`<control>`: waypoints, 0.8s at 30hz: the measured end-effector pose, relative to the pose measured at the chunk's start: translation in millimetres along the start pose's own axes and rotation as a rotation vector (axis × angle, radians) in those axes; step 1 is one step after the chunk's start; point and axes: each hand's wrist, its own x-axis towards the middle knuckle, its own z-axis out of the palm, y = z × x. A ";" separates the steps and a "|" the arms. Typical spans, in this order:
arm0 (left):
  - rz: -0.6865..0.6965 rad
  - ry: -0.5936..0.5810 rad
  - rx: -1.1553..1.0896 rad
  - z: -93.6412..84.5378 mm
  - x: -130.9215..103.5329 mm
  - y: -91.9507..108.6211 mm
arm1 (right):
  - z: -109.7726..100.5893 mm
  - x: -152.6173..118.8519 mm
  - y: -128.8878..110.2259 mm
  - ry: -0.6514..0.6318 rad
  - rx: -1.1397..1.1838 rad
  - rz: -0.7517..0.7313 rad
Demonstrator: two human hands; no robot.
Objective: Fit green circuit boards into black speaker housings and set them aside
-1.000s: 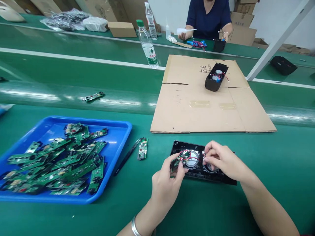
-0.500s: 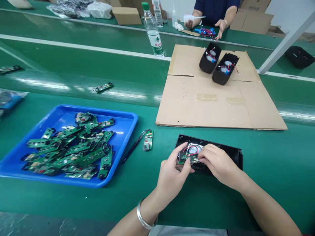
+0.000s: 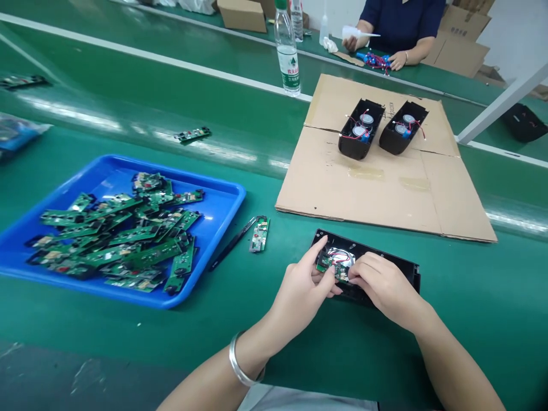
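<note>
One black case [image 3: 353, 149] has shifted toward the near edge of the cardboard [image 3: 372, 200], while over the black panel [image 3: 403, 266] on the counter [image 3: 342, 357] the left hand [image 3: 300, 286] pinches the circuit board [image 3: 327, 263], its long axis sideways, its right end against the right hand [image 3: 383, 282], whose grip I cannot tell.

Bright, diffuse light leaves white glare along the green belt [image 3: 141, 97] and soft shadow on the worktop [image 3: 351, 348].
</note>
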 end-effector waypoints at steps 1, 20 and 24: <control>-0.010 -0.003 0.019 0.0 0.5 1.8 | -0.4 0.0 0.8 0.006 0.008 -0.006; -0.119 -0.186 0.049 1.0 21.2 29.7 | -2.2 0.9 9.9 0.052 0.077 -0.037; -0.025 -0.236 0.152 -0.5 22.0 27.9 | -3.1 -0.6 8.5 0.054 0.061 -0.002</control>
